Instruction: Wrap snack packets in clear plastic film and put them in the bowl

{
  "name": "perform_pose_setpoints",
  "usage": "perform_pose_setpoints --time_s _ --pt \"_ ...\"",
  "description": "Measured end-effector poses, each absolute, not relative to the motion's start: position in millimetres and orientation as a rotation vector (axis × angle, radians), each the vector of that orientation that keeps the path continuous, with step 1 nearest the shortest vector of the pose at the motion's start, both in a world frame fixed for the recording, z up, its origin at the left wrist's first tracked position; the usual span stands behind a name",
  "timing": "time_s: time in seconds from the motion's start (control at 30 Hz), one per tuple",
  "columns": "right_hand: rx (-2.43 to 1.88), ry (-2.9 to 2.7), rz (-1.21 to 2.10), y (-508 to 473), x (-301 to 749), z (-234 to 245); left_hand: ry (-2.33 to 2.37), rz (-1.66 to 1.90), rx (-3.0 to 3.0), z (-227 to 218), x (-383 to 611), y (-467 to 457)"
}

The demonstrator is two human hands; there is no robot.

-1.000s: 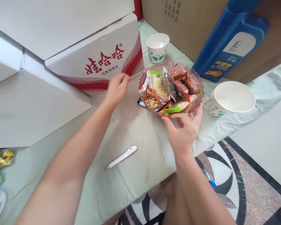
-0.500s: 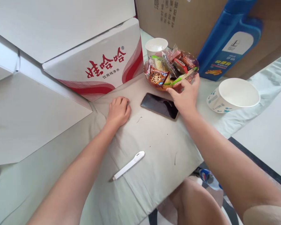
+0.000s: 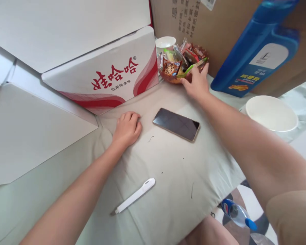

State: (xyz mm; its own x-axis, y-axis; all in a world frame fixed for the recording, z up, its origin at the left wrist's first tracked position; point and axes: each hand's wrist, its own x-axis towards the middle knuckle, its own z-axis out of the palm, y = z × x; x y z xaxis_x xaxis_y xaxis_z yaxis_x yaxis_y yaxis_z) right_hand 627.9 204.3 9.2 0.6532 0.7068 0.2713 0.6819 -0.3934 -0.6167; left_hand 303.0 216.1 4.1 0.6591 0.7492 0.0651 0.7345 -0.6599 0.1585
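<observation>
My right hand (image 3: 197, 82) reaches far forward and grips the near rim of a pink glass dish (image 3: 171, 78) heaped with wrapped snacks (image 3: 179, 59). The dish stands at the back of the cloth-covered table, against a cardboard box. My left hand (image 3: 127, 128) rests on the cloth with its fingers curled under, holding nothing I can see. A dark phone (image 3: 176, 124) lies face up between my two hands. Nearer to me a white pen-like tool (image 3: 134, 196) lies on the cloth.
A white carton with red lettering (image 3: 102, 73) and open flaps fills the left. A blue bottle (image 3: 255, 51) leans at the right. A paper cup (image 3: 165, 43) stands behind the dish, a white paper bowl (image 3: 271, 113) sits right. A plastic bottle (image 3: 236, 214) lies on the floor.
My right hand has pushed the snack dish away to the back of the table, uncovering the phone. My left hand has come down from the carton onto the cloth.
</observation>
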Motion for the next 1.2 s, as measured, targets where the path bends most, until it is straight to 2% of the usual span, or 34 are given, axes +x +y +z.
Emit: perform_pose_setpoints --time_s 0.37,0.53,0.67,0.77,0.9,1.03,1.2 --pt "-2.255 -1.239 0.270 267.3 609.4 37.1 1.273 0.178 2.706 5.4 304.1 212.0" --pt "-1.740 -1.543 0.199 193.5 551.7 32.0 1.275 0.160 2.746 7.6 308.4 210.6" --pt "-1.472 -1.600 0.389 86.5 482.3 38.6 1.249 0.014 2.746 30.7 316.0 188.1" --pt "-1.405 -1.565 0.504 13.9 433.9 39.5 1.351 0.329 2.558 54.5 295.5 145.5" --pt "-1.425 -1.603 0.642 -31.7 378.3 30.6 1.270 0.878 2.167 72.3 213.0 62.8" --pt "-1.301 -1.826 0.681 -26.5 309.4 30.8 1.456 1.148 1.728 64.1 110.0 -3.8" --pt "-0.997 -2.130 0.576 0.4 201.1 55.1 1.576 1.425 1.066 37.6 25.8 -18.6"
